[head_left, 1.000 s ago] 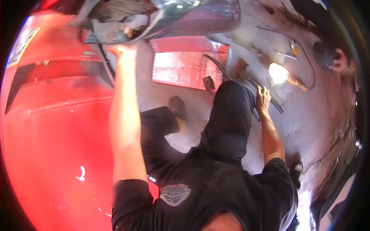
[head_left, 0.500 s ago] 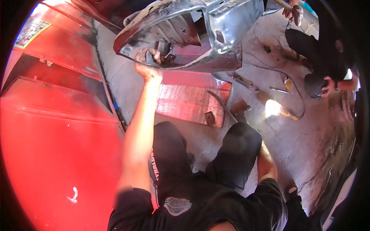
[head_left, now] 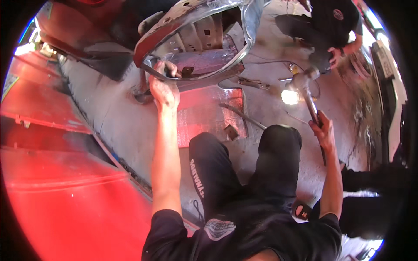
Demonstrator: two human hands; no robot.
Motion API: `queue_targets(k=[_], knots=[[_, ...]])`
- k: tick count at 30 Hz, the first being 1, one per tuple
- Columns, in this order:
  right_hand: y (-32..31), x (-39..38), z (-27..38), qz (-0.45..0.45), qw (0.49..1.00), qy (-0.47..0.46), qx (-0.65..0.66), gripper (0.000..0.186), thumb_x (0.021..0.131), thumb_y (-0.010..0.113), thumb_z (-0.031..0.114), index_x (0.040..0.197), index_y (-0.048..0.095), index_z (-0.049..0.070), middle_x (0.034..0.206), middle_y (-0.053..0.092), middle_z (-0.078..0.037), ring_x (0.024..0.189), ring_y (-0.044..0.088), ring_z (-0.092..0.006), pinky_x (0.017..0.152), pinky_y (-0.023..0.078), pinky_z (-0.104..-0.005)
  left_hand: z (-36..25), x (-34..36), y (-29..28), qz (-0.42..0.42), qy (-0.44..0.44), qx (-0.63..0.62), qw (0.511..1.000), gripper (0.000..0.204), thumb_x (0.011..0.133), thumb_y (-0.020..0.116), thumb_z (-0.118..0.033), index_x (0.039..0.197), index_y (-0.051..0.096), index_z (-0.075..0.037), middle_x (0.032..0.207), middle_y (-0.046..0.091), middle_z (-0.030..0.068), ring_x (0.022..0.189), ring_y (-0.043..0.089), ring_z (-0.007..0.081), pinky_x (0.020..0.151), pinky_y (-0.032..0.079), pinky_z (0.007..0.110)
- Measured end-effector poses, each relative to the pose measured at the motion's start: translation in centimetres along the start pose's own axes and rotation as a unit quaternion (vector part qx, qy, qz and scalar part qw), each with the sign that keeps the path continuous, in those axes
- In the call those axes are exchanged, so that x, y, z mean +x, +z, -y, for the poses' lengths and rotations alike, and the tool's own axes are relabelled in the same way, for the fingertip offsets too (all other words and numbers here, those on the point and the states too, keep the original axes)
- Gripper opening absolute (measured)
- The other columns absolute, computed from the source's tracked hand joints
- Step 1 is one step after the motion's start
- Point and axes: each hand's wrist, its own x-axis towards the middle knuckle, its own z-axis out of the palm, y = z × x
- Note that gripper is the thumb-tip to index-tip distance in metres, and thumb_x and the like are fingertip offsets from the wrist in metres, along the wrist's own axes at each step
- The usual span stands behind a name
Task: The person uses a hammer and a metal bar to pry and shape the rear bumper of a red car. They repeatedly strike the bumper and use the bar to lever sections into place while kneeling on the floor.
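A bare-metal car body panel (head_left: 191,12) with a large framed opening stands in front of me, its lower rim worn and partly reddish. My left hand (head_left: 164,87) is closed at the lower left rim, fingers curled over the edge into the opening. Whether anything else sits under those fingers is hidden. Out to the right, my right hand (head_left: 323,128) grips a hammer (head_left: 310,101) by its handle, head up and apart from the panel. Beneath the panel lies a flat red-and-silver sheet (head_left: 196,108).
Red body panels (head_left: 56,174) fill the left side. A lit work lamp (head_left: 290,97), a long thin strip (head_left: 244,115), a small rusty bracket (head_left: 231,132) and a locking-pliers-like tool (head_left: 254,82) lie on the floor. Another person (head_left: 331,30) crouches at far right.
My right hand has come up from beside my right knee, now showing the hammer raised. My left hand stays at the panel's rim. The whole view has shifted.
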Motion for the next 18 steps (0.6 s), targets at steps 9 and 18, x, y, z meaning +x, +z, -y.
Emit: queue_targets(k=[9, 18], knots=[[2.6, -7.7, 24.9, 0.217, 0.946, -0.012, 0.24, 0.06, 0.085, 0.065, 0.014, 0.139, 0.045, -0.004, 0.086, 0.064, -0.008, 0.056, 0.056, -0.0104, 0.05, 0.045, -0.0257, 2.5, 1.2, -0.6, -0.012, 0.047, -0.011, 0.999, 0.021, 0.093, 0.053, -0.021, 0.079, 0.055, -0.006, 0.069, 0.053, 0.0031, 0.059, 0.048, 0.0138, 0.054, 0.039, 0.029], [3.6, -3.1, 32.0, 0.246, 0.959, 0.004, 0.142, 0.06, 0.083, 0.068, 0.013, 0.136, 0.048, -0.005, 0.069, 0.059, -0.003, 0.05, 0.053, -0.0079, 0.046, 0.04, -0.0247, 7.2, 3.2, -3.7, -0.05, 0.106, -0.021, 0.993, 0.032, 0.093, 0.044, -0.022, 0.105, 0.061, 0.004, 0.086, 0.064, 0.0112, 0.071, 0.059, 0.0197, 0.063, 0.047, 0.031]])
